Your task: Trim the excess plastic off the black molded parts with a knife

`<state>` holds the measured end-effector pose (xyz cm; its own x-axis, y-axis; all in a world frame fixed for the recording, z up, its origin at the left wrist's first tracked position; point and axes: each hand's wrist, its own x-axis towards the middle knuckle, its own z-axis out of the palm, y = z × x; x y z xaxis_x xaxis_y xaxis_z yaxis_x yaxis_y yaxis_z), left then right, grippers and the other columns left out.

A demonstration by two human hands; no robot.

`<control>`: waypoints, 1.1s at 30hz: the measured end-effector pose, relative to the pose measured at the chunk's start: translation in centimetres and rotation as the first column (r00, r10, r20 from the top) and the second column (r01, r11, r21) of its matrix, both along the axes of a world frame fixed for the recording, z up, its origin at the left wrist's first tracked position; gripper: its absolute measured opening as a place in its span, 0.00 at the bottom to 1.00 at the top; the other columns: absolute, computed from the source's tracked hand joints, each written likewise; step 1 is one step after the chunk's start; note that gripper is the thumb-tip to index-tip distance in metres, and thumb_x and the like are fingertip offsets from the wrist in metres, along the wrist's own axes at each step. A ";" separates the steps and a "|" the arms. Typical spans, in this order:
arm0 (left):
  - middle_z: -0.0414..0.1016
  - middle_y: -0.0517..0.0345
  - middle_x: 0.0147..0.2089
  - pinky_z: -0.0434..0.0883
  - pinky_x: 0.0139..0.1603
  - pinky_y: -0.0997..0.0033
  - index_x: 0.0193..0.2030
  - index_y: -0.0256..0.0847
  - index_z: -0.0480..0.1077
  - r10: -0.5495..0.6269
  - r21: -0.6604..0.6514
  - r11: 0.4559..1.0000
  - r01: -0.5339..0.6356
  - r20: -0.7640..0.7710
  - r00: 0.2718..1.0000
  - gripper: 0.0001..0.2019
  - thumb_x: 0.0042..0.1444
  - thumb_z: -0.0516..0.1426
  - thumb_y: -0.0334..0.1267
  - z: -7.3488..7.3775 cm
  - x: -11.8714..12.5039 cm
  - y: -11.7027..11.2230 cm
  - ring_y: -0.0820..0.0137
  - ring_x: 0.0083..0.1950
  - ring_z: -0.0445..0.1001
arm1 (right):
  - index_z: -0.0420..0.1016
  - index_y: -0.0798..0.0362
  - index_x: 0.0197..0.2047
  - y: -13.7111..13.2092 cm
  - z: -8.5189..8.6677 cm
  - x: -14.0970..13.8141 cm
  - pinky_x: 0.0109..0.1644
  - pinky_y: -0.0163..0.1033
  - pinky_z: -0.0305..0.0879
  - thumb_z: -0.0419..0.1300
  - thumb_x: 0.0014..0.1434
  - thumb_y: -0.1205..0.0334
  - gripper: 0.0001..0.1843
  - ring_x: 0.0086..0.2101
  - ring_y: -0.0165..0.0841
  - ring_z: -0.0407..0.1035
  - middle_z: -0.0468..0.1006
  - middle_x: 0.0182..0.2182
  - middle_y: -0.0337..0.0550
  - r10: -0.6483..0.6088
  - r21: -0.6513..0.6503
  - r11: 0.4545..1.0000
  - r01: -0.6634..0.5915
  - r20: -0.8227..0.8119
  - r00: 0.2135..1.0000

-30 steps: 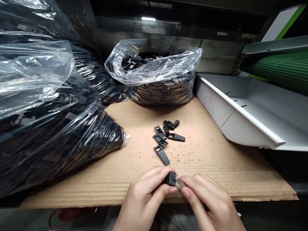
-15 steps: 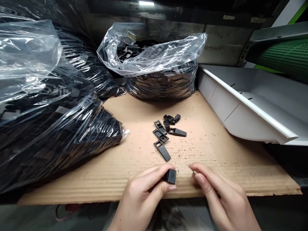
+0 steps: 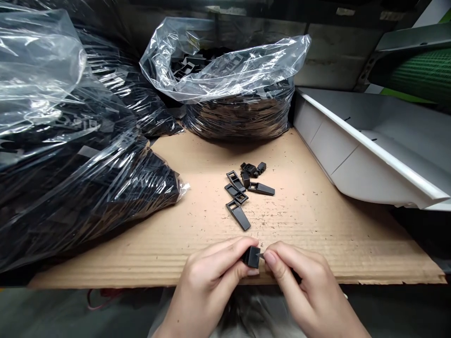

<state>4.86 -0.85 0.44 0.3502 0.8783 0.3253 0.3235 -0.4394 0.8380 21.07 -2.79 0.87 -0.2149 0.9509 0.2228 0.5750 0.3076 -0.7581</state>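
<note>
My left hand (image 3: 216, 277) is closed around a small black plastic block (image 3: 252, 257), its square end showing between thumb and forefinger. In a pinch, my right hand (image 3: 299, 277) holds a small pointed blade (image 3: 261, 256). The blade's tip meets the right edge of the block; most of it is hidden by the fingers. Beyond the hands lie several black plastic clips (image 3: 238, 216) with square openings, loosely piled. A few small black blocks (image 3: 249, 170) sit at the far end of that pile.
Cardboard (image 3: 197, 220) covers the worktop, sprinkled with black shavings. A clear bag of black parts (image 3: 239, 115) stands at the back, another large bag (image 3: 88, 188) on the left. A white tray (image 3: 352, 159) is at the right, below a green mesh roll (image 3: 423, 70).
My right hand has moved left, bringing the blade from a gap away to the black block. My left hand keeps its grip on the block. The whole view has shifted slightly.
</note>
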 end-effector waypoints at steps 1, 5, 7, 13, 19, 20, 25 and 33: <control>0.77 0.64 0.39 0.72 0.36 0.85 0.41 0.44 0.72 -0.010 -0.003 1.000 0.010 0.001 1.000 0.13 0.52 0.55 0.25 0.0 0.0 0.0 0.74 0.37 0.76 | 0.57 0.52 0.22 0.0 0.0 0.0 0.23 0.29 0.53 0.45 0.60 0.66 0.14 0.19 0.24 0.58 0.61 0.18 0.33 0.005 -0.025 1.000 -0.005 0.005 1.000; 0.78 0.63 0.37 0.72 0.37 0.85 0.40 0.42 0.73 0.041 -0.013 0.999 -0.040 0.012 0.999 0.13 0.51 0.55 0.24 0.2 0.3 0.1 0.74 0.36 0.76 | 0.55 0.52 0.21 -0.6 0.2 -0.1 0.23 0.30 0.52 0.45 0.60 0.63 0.15 0.19 0.24 0.58 0.62 0.17 0.32 0.077 -0.067 0.995 -0.074 0.038 0.996; 0.78 0.62 0.35 0.72 0.36 0.84 0.40 0.41 0.73 0.086 -0.035 0.996 -0.085 0.025 0.996 0.12 0.51 0.55 0.25 0.3 0.4 0.2 0.74 0.34 0.76 | 0.54 0.52 0.19 -1.1 0.4 -0.1 0.21 0.29 0.51 0.47 0.60 0.63 0.17 0.17 0.24 0.57 0.59 0.15 0.31 0.157 -0.076 0.985 -0.153 0.044 0.987; 0.78 0.62 0.39 0.71 0.39 0.82 0.42 0.43 0.73 0.066 -0.055 0.996 -0.065 0.025 0.997 0.14 0.50 0.56 0.25 0.0 0.2 0.2 0.73 0.38 0.76 | 0.69 0.47 0.40 -1.6 0.9 1.1 0.35 0.27 0.64 0.50 0.59 0.69 0.10 0.31 0.27 0.68 0.71 0.30 0.36 0.088 -0.007 0.996 -0.089 -0.047 0.995; 0.78 0.61 0.35 0.72 0.36 0.79 0.40 0.42 0.73 0.063 -0.104 0.993 -0.060 0.021 0.998 0.11 0.52 0.55 0.27 0.0 0.1 -0.1 0.70 0.36 0.76 | 0.69 0.55 0.48 -1.2 -0.2 0.8 0.32 0.36 0.65 0.50 0.58 0.71 0.15 0.30 0.33 0.67 0.70 0.29 0.44 0.000 0.234 0.972 -0.023 0.101 0.995; 0.77 0.62 0.33 0.72 0.35 0.79 0.39 0.42 0.73 0.057 -0.107 0.993 -0.054 0.027 0.998 0.11 0.52 0.55 0.27 0.1 0.2 -0.1 0.70 0.35 0.76 | 0.68 0.56 0.49 -1.2 -0.3 0.6 0.31 0.36 0.65 0.50 0.57 0.71 0.16 0.30 0.33 0.67 0.70 0.28 0.45 0.016 0.247 0.968 -0.046 0.120 0.993; 0.75 0.66 0.29 0.71 0.34 0.82 0.38 0.45 0.73 0.014 -0.122 0.992 -0.007 0.056 0.998 0.10 0.52 0.55 0.27 0.5 0.4 0.1 0.72 0.35 0.75 | 0.69 0.56 0.47 -1.3 -0.7 0.1 0.31 0.37 0.65 0.49 0.58 0.71 0.15 0.29 0.33 0.66 0.70 0.28 0.45 -0.027 0.277 0.961 -0.005 0.111 0.993; 0.77 0.60 0.36 0.71 0.39 0.74 0.37 0.43 0.74 -0.010 -0.155 0.988 0.016 0.040 0.999 0.10 0.49 0.57 0.27 0.9 0.1 0.2 0.68 0.37 0.74 | 0.70 0.57 0.46 -0.7 -0.4 1.6 0.36 0.37 0.67 0.50 0.58 0.70 0.14 0.35 0.35 0.68 0.72 0.33 0.47 -0.135 0.316 0.945 0.082 0.149 0.980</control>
